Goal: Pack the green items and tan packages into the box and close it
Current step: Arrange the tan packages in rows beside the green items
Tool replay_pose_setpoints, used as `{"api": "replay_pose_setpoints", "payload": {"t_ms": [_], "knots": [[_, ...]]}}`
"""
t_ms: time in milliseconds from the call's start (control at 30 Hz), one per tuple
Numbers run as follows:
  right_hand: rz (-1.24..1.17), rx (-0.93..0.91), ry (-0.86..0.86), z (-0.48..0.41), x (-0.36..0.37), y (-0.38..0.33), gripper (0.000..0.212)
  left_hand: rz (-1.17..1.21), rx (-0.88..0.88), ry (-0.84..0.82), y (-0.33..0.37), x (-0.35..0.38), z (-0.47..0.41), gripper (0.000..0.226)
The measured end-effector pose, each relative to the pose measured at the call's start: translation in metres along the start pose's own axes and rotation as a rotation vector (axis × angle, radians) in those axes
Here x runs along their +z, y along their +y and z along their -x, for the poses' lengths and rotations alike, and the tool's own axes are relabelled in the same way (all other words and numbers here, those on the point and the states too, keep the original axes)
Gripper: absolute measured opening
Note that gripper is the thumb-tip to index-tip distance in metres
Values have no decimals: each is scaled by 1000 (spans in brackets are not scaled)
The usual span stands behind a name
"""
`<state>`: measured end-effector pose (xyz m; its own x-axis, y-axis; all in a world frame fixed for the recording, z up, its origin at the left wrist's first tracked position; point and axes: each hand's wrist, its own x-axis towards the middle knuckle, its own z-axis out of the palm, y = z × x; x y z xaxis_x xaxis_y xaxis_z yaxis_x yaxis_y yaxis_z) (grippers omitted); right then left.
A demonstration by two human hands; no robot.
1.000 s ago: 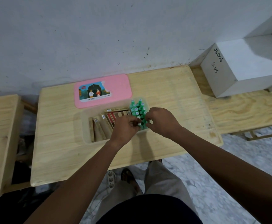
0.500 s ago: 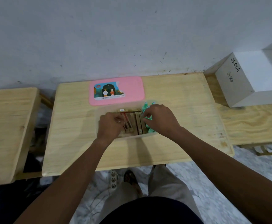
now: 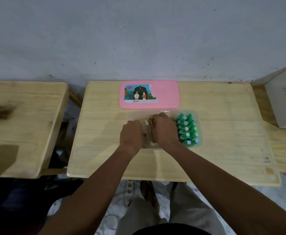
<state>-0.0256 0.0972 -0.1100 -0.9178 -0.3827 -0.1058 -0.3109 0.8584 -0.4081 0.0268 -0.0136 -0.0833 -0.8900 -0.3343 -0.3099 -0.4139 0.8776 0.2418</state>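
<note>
A clear plastic box (image 3: 200, 119) sits mid-table. Its right end holds several green bottles (image 3: 188, 128) standing in two rows. The tan packages (image 3: 148, 122) fill the left and middle of the box, mostly hidden under my hands. My left hand (image 3: 132, 135) is curled over the packages at the box's left part. My right hand (image 3: 164, 129) presses on the packages just left of the green bottles, fingers bent down onto them. The pink lid (image 3: 149, 94), with a picture sticker, lies flat on the table just behind the box.
The wooden table (image 3: 223, 133) backs onto a grey wall. A second wooden table (image 3: 23, 119) stands to the left across a gap. A white carton (image 3: 284, 97) sits on a bench at the far right. A power strip (image 3: 130, 187) lies on the floor by my feet.
My right hand has come off the green bottles and moved left onto the tan packages; the bottles are now uncovered. My left hand stays on the packages. The camera view shifted left.
</note>
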Motion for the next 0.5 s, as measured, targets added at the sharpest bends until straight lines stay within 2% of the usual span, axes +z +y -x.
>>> {"api": "replay_pose_setpoints", "payload": {"t_ms": [167,333,400,500], "knots": [[109,-49,12,-9,4,12,23,91,-33,-36,2,10,-4,17],[79,-118,4,-9,0,18,25,117,6,-16,4,8,-4,20],[46,-164,-5,-4,2,16,20,9,58,92,-3,0,-2,27],[21,-156,-123,5,7,4,16,-259,106,285,-23,-10,-8,24]]}}
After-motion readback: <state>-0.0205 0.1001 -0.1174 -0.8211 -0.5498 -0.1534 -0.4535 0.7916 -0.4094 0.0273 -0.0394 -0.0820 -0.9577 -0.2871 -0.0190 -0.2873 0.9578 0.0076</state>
